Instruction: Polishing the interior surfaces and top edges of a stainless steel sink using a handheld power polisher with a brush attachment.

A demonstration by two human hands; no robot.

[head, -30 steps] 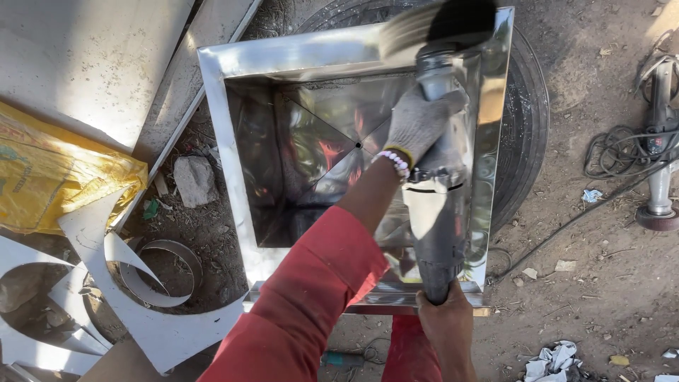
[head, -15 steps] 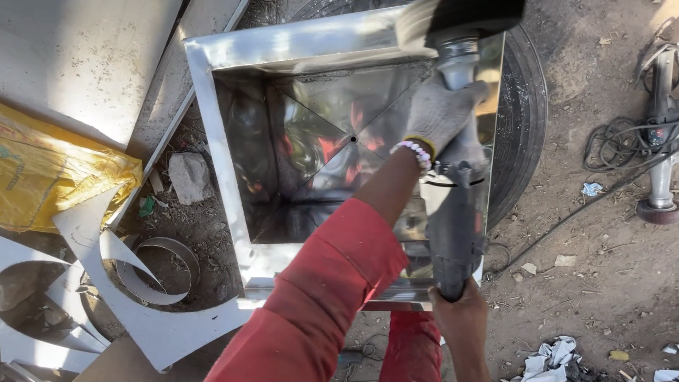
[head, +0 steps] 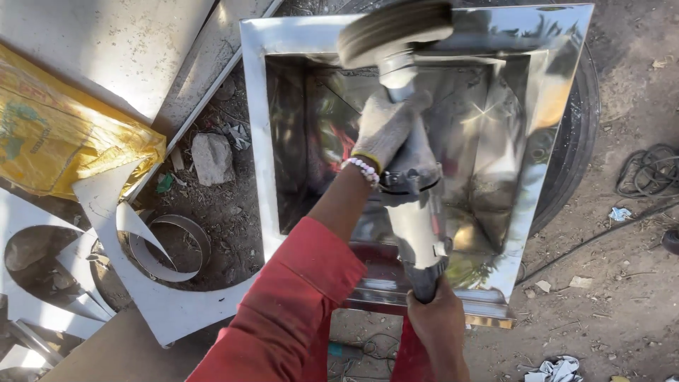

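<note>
The left hand [head: 385, 127], in a pale work glove with a bead bracelet at the wrist, is wrapped tight around the front neck of a grey power polisher [head: 414, 205]. The bare right hand [head: 435, 322] is closed around the dark rear end of the same tool. The polisher lies lengthwise over a square stainless-steel basin [head: 283, 85]. Its blurred, disc-shaped buffing wheel [head: 392, 28] sits at the basin's far rim; whether the wheel actually touches the metal cannot be told. The tool's body crosses the basin's open hollow, and its rear end reaches the basin's near rim.

The red sleeve [head: 297, 297] of the left arm comes in over the basin's near-left corner. The basin rests on a dark round tyre [head: 580, 141], whose edge shows past its right side. Left of the basin, on the dirt, lie a grey stone [head: 212, 159], a curled metal ring [head: 177, 247] and cut white sheet-metal offcuts [head: 127, 283]. Further left of the basin is a yellow sack [head: 64, 141]. Right of the basin, well apart, a coil of black cable [head: 647, 170] lies on the ground.
</note>
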